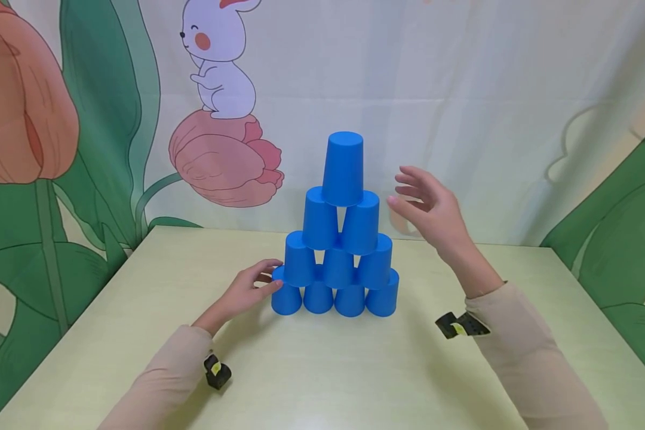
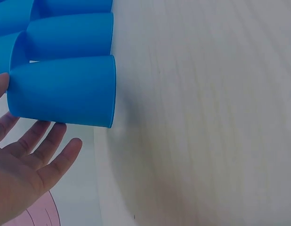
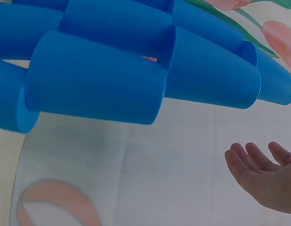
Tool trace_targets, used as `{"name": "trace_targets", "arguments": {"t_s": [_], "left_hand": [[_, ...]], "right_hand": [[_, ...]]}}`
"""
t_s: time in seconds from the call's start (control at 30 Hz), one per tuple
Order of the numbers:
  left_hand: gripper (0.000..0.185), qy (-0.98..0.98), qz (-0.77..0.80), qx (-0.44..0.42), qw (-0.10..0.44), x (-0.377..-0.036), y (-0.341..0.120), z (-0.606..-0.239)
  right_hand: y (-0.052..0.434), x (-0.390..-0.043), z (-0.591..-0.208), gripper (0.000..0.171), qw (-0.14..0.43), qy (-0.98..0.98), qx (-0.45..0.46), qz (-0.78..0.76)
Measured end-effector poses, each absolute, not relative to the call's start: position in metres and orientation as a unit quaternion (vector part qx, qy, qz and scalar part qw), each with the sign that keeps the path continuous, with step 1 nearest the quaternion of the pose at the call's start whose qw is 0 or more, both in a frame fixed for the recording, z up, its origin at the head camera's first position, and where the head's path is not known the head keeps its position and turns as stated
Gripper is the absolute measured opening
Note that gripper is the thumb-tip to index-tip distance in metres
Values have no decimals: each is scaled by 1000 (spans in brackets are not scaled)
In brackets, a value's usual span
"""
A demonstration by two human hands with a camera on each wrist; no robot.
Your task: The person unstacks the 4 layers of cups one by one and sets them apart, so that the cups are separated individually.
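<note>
Blue cups stand upside down in a four-tier pyramid on the table, with a single top cup (image 1: pixel 343 170) at its peak. My left hand (image 1: pixel 254 285) is at the left end of the bottom row, by the bottom-left cup (image 1: pixel 286 300). In the left wrist view its fingers (image 2: pixel 50 143) spread loosely alongside that cup (image 2: pixel 63 92), fingertips right at its side, with the thumb near the cup's base. My right hand (image 1: pixel 432 209) is raised in the air right of the upper tiers, apart from the cups, its fingers loosely bent and holding nothing.
The pale wooden table (image 1: pixel 322 376) extends around the pyramid. Behind it hangs a curtain (image 1: pixel 462 89) printed with a rabbit, tulips and leaves. Small black devices sit at both wrists, one by the left sleeve (image 1: pixel 163 364) and one by the right sleeve (image 1: pixel 521 340).
</note>
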State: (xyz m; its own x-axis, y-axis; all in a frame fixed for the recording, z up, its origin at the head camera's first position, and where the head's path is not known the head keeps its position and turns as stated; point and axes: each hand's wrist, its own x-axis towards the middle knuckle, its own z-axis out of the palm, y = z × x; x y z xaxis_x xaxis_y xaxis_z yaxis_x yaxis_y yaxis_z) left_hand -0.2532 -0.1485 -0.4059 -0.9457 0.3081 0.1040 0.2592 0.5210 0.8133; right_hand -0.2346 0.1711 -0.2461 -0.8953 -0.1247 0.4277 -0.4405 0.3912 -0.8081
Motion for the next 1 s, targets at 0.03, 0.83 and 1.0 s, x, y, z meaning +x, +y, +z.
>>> {"name": "trace_targets", "arguments": {"t_s": [0.03, 0.83, 1.0], "left_hand": [[49, 872, 462, 162, 27, -253, -148, -406], [43, 868, 474, 142, 43, -258, -148, -406], [42, 865, 477, 152, 42, -258, -149, -405]], "right_hand": [[169, -236, -245, 61, 150, -818, 175, 527], [131, -255, -223, 66, 137, -788, 200, 566], [124, -257, -221, 68, 129, -792, 189, 566]]}}
